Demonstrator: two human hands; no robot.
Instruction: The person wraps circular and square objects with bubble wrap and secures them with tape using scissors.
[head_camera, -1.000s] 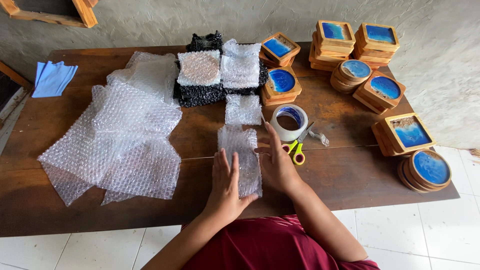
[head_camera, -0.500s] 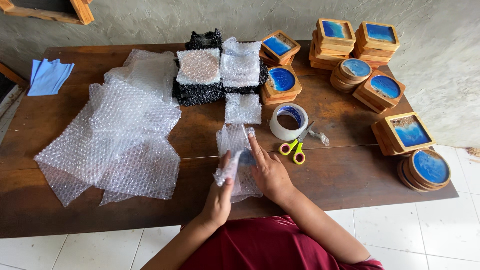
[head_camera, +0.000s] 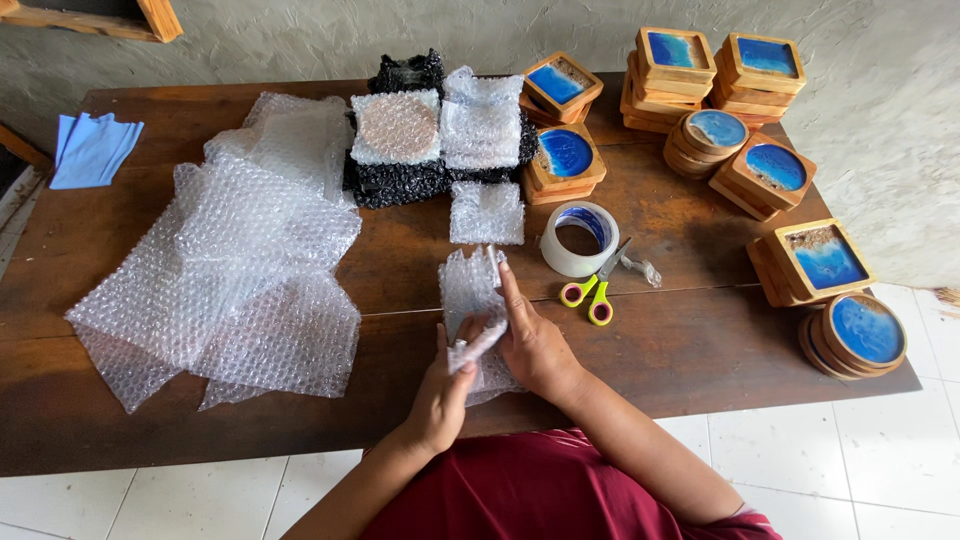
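Bubble-wrap bundle sits at the wooden table's 6 o'clock edge, tape roll at its 2 o'clock. Left hand pinches the lower flap; right hand lies flat, pressing it down. Probably light, soft, slippery, likely fragile inside: best held by the edges.

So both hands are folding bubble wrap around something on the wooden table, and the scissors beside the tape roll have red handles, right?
Not quite: the scissors have yellow-green handles, not red, as the head view shows. The rest holds: both the left hand and right hand are on the bubble wrap, and the tape roll lies beside the scissors.
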